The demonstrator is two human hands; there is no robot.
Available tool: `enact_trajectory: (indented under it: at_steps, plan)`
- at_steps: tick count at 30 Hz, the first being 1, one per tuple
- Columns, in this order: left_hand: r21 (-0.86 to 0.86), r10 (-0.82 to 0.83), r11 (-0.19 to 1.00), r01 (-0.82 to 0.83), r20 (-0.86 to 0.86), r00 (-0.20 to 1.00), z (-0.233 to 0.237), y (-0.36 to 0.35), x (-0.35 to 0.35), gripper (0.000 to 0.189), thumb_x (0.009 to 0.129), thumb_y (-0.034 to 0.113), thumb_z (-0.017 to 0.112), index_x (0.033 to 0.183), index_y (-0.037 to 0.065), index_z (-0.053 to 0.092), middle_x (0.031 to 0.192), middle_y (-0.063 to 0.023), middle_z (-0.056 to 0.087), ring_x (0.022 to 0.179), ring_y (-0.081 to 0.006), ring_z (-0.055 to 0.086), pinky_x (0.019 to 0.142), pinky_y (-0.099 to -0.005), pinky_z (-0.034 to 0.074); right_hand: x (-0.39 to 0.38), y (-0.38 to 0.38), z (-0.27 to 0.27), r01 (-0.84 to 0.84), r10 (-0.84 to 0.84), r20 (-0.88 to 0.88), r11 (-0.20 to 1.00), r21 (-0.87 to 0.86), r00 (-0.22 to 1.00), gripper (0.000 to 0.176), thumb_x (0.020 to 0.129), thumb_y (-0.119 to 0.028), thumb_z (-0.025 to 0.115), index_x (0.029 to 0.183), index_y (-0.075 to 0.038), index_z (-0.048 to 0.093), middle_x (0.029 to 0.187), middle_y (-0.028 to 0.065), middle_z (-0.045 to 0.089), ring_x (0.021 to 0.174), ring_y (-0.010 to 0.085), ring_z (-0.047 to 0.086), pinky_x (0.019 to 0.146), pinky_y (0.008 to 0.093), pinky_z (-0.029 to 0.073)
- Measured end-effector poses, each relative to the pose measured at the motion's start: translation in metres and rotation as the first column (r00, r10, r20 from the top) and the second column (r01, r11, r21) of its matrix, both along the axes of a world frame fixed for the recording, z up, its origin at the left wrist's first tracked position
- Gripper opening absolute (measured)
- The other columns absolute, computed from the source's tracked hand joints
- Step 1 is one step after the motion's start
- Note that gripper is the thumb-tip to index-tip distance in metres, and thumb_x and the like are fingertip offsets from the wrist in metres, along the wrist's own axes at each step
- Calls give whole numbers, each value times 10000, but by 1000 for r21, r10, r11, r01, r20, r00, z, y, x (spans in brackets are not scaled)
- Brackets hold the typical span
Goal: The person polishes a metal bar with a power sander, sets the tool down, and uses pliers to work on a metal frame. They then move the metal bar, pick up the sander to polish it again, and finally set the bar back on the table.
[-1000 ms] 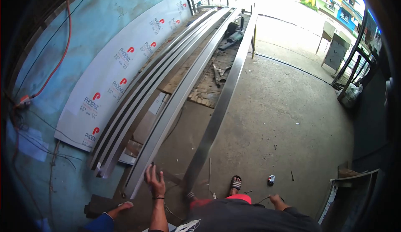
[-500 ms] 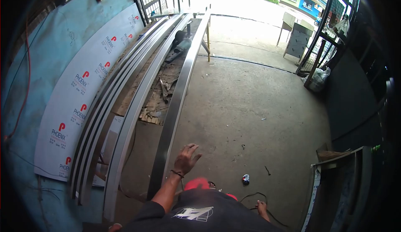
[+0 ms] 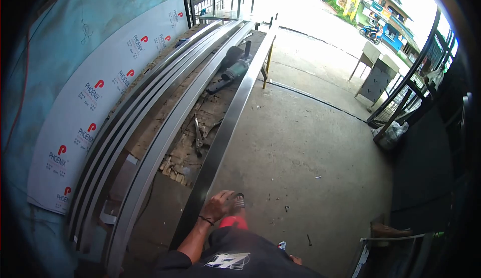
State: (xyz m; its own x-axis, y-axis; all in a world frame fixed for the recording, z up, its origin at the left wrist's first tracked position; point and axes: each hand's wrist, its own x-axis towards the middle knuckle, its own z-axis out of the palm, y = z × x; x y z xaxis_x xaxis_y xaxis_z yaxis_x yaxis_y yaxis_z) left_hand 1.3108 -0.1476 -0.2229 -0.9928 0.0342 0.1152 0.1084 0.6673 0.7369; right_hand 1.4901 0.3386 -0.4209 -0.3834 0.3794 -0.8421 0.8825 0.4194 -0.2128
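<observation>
My left hand (image 3: 217, 206), with a dark bracelet at the wrist, is beside the right edge of a long metal tube (image 3: 231, 115). Its fingers are loosely stretched forward and nothing shows in its grasp. Low by my right side, only a small part of my right hand (image 3: 296, 260) shows; its fingers are mostly hidden behind my dark shirt. Left of the tube, an angle grinder (image 3: 235, 70) lies on a worn wooden bench top (image 3: 175, 170). Nearer to me on that surface are locking pliers (image 3: 198, 135).
Several more metal tubes (image 3: 165, 150) run lengthwise on the left, beside a white printed panel (image 3: 95, 105) against the blue wall. A metal frame (image 3: 391, 245) stands at lower right. Bits of debris (image 3: 309, 240) dot the concrete floor. Beyond the gate, someone rides a motorcycle (image 3: 371, 33).
My view has moved forward and turned a little left. My left hand has come down closer to the tube's edge. My right hand has dropped mostly out of sight behind my body.
</observation>
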Motion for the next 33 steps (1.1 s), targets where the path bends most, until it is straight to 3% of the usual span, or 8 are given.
enact_trajectory:
  at_steps: [4,8,13,15,17,18,20,33]
  plan:
    - [10,9,1000,-9,-30,1000,15,-18,-84,391,928,340,634,1207,68,611,1104,-127,669,963,-311,671,827,-404,545,-117,-20,48,230,-235,-29,966,-114,972,406,959,-268,591,1186,68,603,1041,183,678,964,270,661,884,424,486]
    - [6,-23,1000,25,-267,963,67,-40,-176,304,917,232,665,1149,40,629,991,-125,695,930,-277,686,761,-367,542,-256,-39,102,4,0,-555,1000,6,832,244,952,-152,590,1081,48,641,962,149,687,868,234,674,787,374,529]
    - [282,243,957,-75,-629,738,262,-91,-260,173,953,82,575,1101,26,643,864,-68,636,707,-120,576,606,-252,479,-495,-115,393,-253,95,-995,963,94,-8,166,986,-64,537,1062,17,661,945,74,672,901,139,624,851,290,492]
    - [177,155,984,26,-913,377,354,-88,-272,197,975,145,562,1117,16,604,741,-42,563,637,-122,512,743,-384,474,-517,-143,532,-26,398,-795,888,460,-459,175,961,-125,592,1077,-11,657,943,78,686,918,192,645,887,354,491]
    - [69,66,996,49,-997,50,424,-66,-272,373,992,419,499,1084,72,602,719,14,514,686,-95,467,786,-416,390,-533,-104,631,-200,282,-478,652,732,-832,487,977,-379,502,1170,59,589,1022,199,640,995,314,605,901,455,464]
    - [-363,-352,876,319,-931,-95,447,-96,-271,511,948,308,557,1319,-15,420,985,-121,570,731,-166,515,845,-490,402,-543,-98,640,-210,47,-367,749,629,-929,624,941,-499,498,1167,80,558,1056,225,606,1022,318,588,885,460,456]
    - [-463,-439,856,230,-886,-148,469,-66,-283,515,947,308,559,1323,-14,416,992,-123,569,735,-168,518,846,-489,403,-552,-159,739,289,217,218,391,874,-952,437,1052,-419,225,1257,-47,329,818,-26,539,661,92,544,636,269,488]
    - [-526,-511,841,-124,-849,134,485,27,-464,545,939,309,569,1349,-5,394,1038,-138,566,761,-182,534,853,-489,411,-813,-132,764,134,-232,225,352,926,-946,650,839,-465,404,1327,-90,195,1000,48,401,746,168,518,659,309,488]
